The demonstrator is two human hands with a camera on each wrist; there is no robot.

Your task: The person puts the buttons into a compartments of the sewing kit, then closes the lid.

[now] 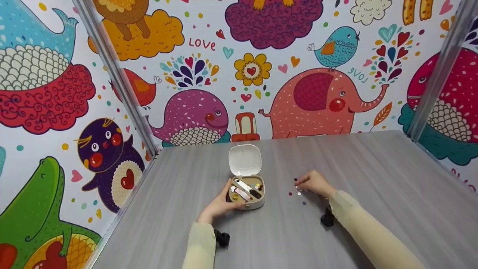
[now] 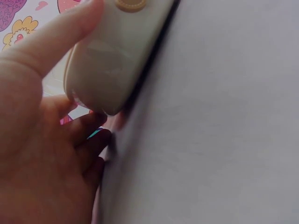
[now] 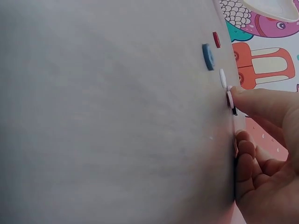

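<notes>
A small sewing box [image 1: 255, 204] stands open on the table, its white lid [image 1: 245, 160] tipped back. My left hand [image 1: 221, 206] holds it by the left side, thumb along the front wall and fingers round the corner; the left wrist view shows the beige wall [image 2: 105, 70] between them. Inside lie a black-and-white tool [image 1: 248, 188], a pinkish strip and small coloured pieces. To the right, my right hand [image 1: 315, 183] pinches at a pale button [image 3: 230, 99] on the table, thumb tip against it. The index finger's contact is hidden in the right wrist view.
Around the right fingertips lie a white button [image 1: 299, 194], a dark red button [image 1: 290, 194], a blue-grey button [image 1: 304, 203] and a black button [image 1: 295, 179]. Printed panels [image 1: 209, 74] with metal posts [image 1: 123, 82] border the grey table [image 1: 283, 239].
</notes>
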